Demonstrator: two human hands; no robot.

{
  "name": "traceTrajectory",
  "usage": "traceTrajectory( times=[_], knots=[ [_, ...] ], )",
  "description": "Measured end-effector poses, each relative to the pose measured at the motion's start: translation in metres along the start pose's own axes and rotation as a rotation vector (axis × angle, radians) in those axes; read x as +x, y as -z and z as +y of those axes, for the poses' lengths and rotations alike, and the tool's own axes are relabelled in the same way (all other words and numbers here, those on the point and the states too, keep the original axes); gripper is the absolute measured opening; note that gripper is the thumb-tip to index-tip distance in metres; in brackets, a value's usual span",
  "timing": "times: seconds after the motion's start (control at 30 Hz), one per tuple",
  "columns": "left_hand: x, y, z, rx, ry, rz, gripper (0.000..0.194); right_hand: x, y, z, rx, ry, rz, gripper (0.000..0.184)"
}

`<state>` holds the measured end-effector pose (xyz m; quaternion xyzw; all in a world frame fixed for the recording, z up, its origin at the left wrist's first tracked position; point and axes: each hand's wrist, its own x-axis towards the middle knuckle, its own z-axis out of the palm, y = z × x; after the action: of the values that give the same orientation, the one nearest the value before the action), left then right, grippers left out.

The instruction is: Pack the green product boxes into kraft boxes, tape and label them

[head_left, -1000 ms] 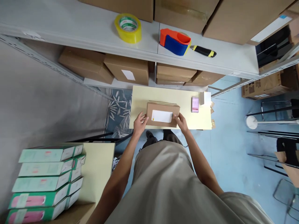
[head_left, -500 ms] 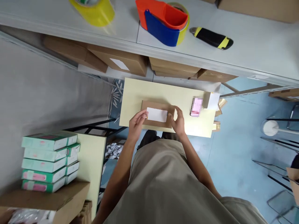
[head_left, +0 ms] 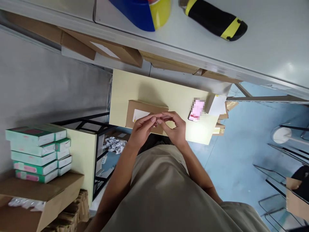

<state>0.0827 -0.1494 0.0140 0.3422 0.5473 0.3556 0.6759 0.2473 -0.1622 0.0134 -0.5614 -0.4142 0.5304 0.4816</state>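
Note:
Both of my hands meet in the middle of the view, fingertips pinched together, over a cardboard box [head_left: 130, 109]. That box lies on the pale yellow table [head_left: 123, 87] and bears a white label [head_left: 138, 115] on top, partly covered by my left hand [head_left: 143, 129]. My right hand [head_left: 174, 126] has its thumb and fingers curled in a ring against the left fingertips. Whatever may be between the fingertips is too small or hidden to make out. To the right of the hands lies a pink-screened phone [head_left: 197, 109].
A white box [head_left: 216, 104] stands at the table's right end. Overhead, a grey shelf [head_left: 270, 42] holds a utility knife [head_left: 214, 20] and a blue tape dispenser [head_left: 137, 14]. Green boxes [head_left: 36, 154] are stacked at left above an open carton [head_left: 60, 199]. Cartons [head_left: 79, 40] sit beneath the shelf.
My hands were apart at the two ends of the white label; now they are together above the box. The view has shifted, bringing the shelf closer.

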Motion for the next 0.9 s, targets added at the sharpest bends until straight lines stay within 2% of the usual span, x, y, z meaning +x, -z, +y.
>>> traceTrajectory(
  times=[0.17,0.43,0.7,0.83,0.9],
  knots=[
    [-0.010,-0.001,-0.005,0.088,-0.024,-0.062,0.040,-0.010,0.003,0.014,-0.016,-0.044,0.035,0.031],
    [-0.048,-0.002,-0.010,0.251,-0.207,-0.097,0.040,-0.041,0.008,0.025,-0.009,-0.083,-0.049,0.035],
    [-0.084,0.000,-0.034,0.261,-0.281,-0.047,0.038,-0.072,0.010,0.040,0.043,-0.115,-0.090,0.043],
    [-0.092,0.005,-0.052,0.232,-0.268,-0.070,0.039,-0.086,0.008,0.053,0.038,-0.101,-0.127,0.042],
    [-0.091,0.008,-0.064,0.221,-0.234,-0.071,0.039,-0.085,0.017,0.063,-0.036,-0.061,-0.155,0.041]
  ],
)
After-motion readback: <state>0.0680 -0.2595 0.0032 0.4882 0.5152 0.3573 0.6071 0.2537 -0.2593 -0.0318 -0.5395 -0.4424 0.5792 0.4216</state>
